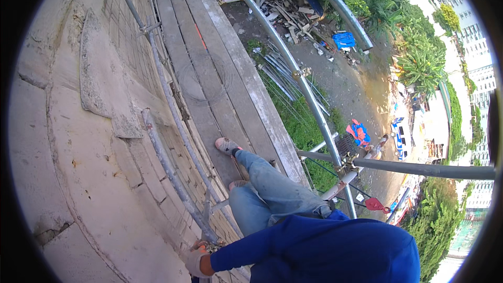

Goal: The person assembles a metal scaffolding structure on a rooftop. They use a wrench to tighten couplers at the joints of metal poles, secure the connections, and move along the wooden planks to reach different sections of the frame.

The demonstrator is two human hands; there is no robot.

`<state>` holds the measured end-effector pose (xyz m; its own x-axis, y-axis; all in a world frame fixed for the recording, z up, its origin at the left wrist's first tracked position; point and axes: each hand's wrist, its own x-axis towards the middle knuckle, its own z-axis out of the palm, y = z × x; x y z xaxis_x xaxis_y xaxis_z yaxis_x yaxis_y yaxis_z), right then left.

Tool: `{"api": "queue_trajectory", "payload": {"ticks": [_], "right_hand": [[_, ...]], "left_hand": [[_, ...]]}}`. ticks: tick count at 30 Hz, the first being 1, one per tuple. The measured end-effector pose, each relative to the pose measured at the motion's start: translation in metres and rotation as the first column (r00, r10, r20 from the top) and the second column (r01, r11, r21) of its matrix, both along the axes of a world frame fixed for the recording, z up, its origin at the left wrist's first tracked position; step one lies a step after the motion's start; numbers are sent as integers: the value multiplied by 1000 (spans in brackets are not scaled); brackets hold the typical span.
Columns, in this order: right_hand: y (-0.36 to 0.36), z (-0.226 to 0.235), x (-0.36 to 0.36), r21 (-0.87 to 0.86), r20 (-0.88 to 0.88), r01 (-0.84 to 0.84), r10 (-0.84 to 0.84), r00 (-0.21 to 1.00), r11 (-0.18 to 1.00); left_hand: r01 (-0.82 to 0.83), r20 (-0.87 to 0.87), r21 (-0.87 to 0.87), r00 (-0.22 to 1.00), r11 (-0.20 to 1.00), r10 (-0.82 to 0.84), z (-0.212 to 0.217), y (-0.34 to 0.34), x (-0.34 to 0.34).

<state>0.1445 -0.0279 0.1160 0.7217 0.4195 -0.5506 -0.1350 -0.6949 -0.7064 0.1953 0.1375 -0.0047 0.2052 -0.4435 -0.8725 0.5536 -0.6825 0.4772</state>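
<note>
Grey metal is slanting through the head view: a scaffold tube [181,194] is running beside the pale wall [78,167], its lower end meeting a clamp [214,245]. The gloved left hand [195,262] is sitting right at that clamp, its fingers apparently curling, though I cannot tell whether they are gripping or merely touching (the glove is hiding the contact). The right hand is not showing. The tube is looking stiff, probably heavy, perhaps slick under a glove; its bare shaft, clear of the clamp, is offering the surest hold. Shoes [226,145] are standing on planks [251,110].
</note>
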Motion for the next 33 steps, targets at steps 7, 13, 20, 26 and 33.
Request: {"api": "queue_trajectory", "payload": {"ticks": [7,13,20,26,33], "right_hand": [[-38,-39,-58,469,-484,585,-362,797,662],[-28,-13,-49,296,-873,846,-236,428,443],[22,-56,-44,-44,-983,998,-181,-37,39],[23,-54,-37,-70,-977,995,-208,-52,78],[49,-104,-36,-156,-988,987,-1,-156,28]], "left_hand": [[-138,-25,44,990,989,140,-4,6,-1],[-92,-45,31,995,995,93,-20,0,-1],[-26,-59,27,998,999,27,-15,8,-1],[-94,-59,-1,994,996,94,-9,4,-7],[-162,-61,-38,985,986,160,-2,0,-12]]}}
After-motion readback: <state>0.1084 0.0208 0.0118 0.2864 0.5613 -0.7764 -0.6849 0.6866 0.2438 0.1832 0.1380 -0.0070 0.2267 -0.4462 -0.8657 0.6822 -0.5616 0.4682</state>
